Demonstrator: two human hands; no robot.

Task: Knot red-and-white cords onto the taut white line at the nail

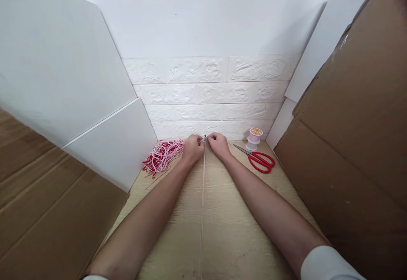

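A thin pale cord [202, 195] runs straight along the wooden board from its far end toward me. At the far end it meets a small dark peg [205, 136], where a white loop shows between my hands. My left hand [193, 148] is closed, thumb and fingers pinching the cord just left of the peg. On the other side my right hand [218, 144] is closed in a pinch close to the peg, on the cord's loop as far as I can make out. The fingertips partly hide the loop.
A tangled heap of red and pink-white braided cords [163, 155] lies left of my left hand. Red-handled scissors [261, 162] rest at the right, points toward the peg. Behind them stand stacked thread spools [254, 138]. A white brick-pattern wall [197, 93] and cardboard sides [349, 144] close in the board.
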